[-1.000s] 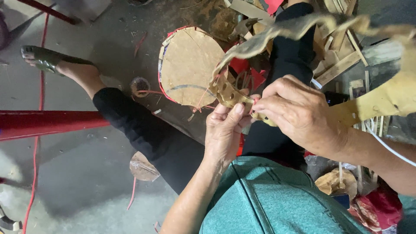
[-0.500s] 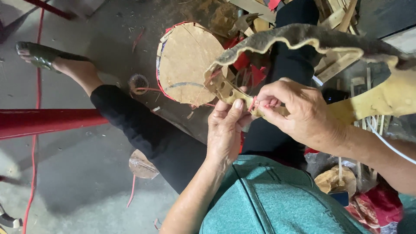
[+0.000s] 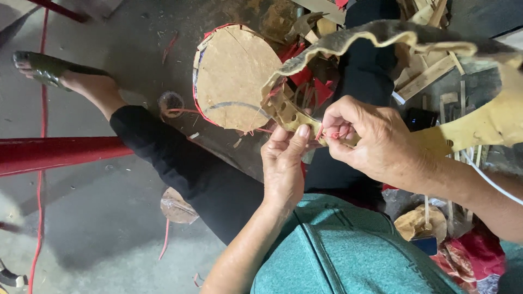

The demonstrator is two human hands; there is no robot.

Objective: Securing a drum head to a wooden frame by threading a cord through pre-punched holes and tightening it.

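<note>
I see a round drum (image 3: pixel 234 76) on the floor (image 3: pixel 98 228), a red pipe (image 3: pixel 54 155) at its left edge.

1. A tan hide strip (image 3: pixel 289 111), punched with a row of holes, was held up above the lap, its wavy grey-edged length arching off to the right.
2. A thin red cord (image 3: pixel 333 134) was pinched against the strip's lower edge.

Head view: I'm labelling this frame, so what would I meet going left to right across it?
Sandalled foot → red bar → round tan disc → left hand → right hand, pinching red cord at the punched strip → yellowish hide.
</note>
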